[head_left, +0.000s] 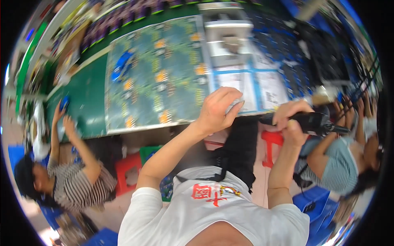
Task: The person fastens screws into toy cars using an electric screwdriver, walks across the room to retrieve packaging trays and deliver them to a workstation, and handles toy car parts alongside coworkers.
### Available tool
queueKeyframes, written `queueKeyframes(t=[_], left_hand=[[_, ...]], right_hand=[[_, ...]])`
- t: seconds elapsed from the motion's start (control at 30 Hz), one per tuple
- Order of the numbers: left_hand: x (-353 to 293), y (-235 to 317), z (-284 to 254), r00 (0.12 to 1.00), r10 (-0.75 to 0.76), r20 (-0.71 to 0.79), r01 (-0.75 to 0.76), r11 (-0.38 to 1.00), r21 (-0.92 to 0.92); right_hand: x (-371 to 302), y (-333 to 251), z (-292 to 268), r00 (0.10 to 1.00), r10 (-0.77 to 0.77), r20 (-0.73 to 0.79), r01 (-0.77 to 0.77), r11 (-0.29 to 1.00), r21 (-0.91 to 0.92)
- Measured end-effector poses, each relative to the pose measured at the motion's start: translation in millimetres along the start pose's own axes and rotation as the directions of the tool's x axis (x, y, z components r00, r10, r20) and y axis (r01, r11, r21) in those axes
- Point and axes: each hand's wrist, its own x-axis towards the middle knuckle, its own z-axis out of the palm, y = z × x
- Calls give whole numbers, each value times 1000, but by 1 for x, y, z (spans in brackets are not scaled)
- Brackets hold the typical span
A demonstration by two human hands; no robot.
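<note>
My left hand point(218, 110) is over the table's near edge, its thumb and fingers curled round a small grey-white thing point(235, 104) that is mostly hidden and blurred. To the right, my right hand point(290, 121) grips a black electric screwdriver point(312, 123), which lies roughly sideways in the fist just off the table edge. Beyond my left hand, white sheets point(234, 87) with blue borders lie on the table. A white fixture point(229, 43) with a greyish block on it stands behind them.
A printed board mat point(143, 82) covers the table's middle, with a blue part point(122, 65) on it. Several black-and-blue parts point(279, 49) lie at the right. A person in stripes point(82, 172) works at the left, another person point(340, 164) at the right. Red stools point(128, 174) stand below.
</note>
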Motion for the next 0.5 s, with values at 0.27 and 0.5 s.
queueKeyframes(t=[0.27,0.5], left_hand=[[78,-26,141,948,-319,-8,319,948,7],[51,-60,-20,869,-175,-463,318,915,250]], right_hand=[[-27,-39,-36,996,93,15,-94,994,63],[-28,-41,-65,999,44,-32,-44,999,23]])
